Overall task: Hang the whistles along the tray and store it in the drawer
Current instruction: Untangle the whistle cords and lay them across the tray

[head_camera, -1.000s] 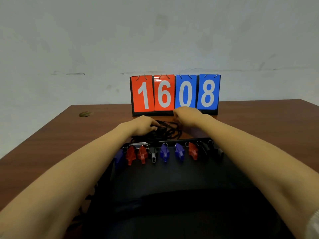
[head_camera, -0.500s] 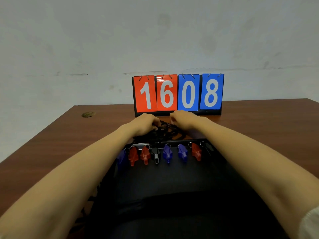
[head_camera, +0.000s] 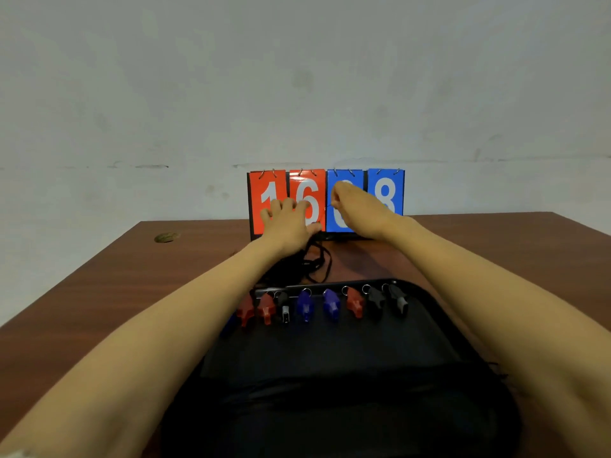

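A black tray [head_camera: 330, 352] lies on the wooden table in front of me. Several whistles hang in a row along its far rim: red ones [head_camera: 266, 307], blue ones [head_camera: 305, 304] and black ones [head_camera: 375, 299], each on a metal ring. Behind the rim lies a tangle of black lanyard cords [head_camera: 310, 262]. My left hand [head_camera: 287, 223] is raised above the tangle, fingers spread, with cords trailing from under the palm. My right hand [head_camera: 355, 206] is lifted beside it, fingers pinched on a thin cord.
A flip scoreboard [head_camera: 385, 196] showing 1608 stands at the back of the table [head_camera: 115, 292], right behind both hands. A round cable hole [head_camera: 166, 237] sits at the table's far left. A grey wall is behind.
Both hands have risen from the cord tangle on the table up in front of the scoreboard, drawing the black cords upward. The row of whistles stays in place.
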Action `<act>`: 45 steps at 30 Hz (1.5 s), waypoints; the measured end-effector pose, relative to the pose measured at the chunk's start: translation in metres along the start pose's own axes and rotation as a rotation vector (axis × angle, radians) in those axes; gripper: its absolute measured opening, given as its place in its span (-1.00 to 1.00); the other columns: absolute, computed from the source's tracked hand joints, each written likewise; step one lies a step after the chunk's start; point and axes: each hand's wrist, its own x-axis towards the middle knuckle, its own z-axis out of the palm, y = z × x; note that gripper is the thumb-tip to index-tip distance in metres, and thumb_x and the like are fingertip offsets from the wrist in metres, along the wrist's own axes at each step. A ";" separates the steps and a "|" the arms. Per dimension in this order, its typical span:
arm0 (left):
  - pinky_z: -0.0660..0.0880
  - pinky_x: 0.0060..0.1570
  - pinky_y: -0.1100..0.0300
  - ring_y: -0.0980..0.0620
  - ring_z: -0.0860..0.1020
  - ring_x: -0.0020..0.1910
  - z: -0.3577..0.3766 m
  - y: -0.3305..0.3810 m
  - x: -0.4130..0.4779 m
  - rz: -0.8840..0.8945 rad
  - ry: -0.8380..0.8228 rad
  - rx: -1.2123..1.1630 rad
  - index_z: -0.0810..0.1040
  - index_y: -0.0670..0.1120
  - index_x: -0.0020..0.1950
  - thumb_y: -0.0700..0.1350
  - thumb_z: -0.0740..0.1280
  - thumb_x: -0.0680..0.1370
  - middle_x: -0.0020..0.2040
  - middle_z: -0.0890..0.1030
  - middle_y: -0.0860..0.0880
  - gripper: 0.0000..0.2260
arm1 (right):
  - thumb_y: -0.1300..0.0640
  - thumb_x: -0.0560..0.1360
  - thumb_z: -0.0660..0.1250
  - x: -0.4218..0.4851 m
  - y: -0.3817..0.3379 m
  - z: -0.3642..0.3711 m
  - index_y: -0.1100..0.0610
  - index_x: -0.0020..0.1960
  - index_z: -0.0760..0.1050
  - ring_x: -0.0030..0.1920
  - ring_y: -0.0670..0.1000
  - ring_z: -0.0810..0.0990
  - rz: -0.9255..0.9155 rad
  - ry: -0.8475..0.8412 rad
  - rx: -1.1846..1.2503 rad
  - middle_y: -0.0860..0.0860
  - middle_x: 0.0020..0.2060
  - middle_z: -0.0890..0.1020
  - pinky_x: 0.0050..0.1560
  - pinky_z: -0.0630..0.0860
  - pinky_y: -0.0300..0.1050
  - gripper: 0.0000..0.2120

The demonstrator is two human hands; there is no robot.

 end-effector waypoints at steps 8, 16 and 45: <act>0.34 -0.13 0.13 0.02 0.50 -0.22 -0.029 0.029 -0.005 0.095 0.042 -0.499 0.49 -0.09 -0.16 -0.10 0.14 0.62 -0.22 0.58 -0.02 -0.78 | 0.42 0.47 0.05 -0.012 -0.009 -0.047 0.15 -0.12 0.26 -0.25 0.04 0.24 -0.023 0.176 -0.042 0.08 -0.19 0.36 -0.26 0.24 -0.08 -0.82; 0.51 -0.06 0.01 -0.05 0.53 -0.17 -0.031 0.014 -0.008 0.022 0.129 -0.503 0.55 -0.21 0.03 -0.14 0.15 0.63 -0.15 0.56 -0.09 -0.78 | 0.18 0.58 0.22 -0.026 0.008 -0.049 0.14 0.39 0.30 0.25 0.11 0.40 0.075 -0.001 -0.053 0.11 0.29 0.42 0.19 0.41 -0.04 -0.62; 0.38 -0.42 0.26 0.09 0.41 -0.44 -0.066 0.005 0.004 -0.175 0.546 -1.386 0.57 -0.12 -0.10 -0.30 0.16 0.57 -0.26 0.58 -0.01 -0.79 | 0.25 0.61 0.00 -0.010 0.016 -0.032 0.23 0.14 0.47 -0.30 0.09 0.42 0.438 0.203 0.040 0.09 -0.22 0.50 -0.40 0.25 -0.13 -0.71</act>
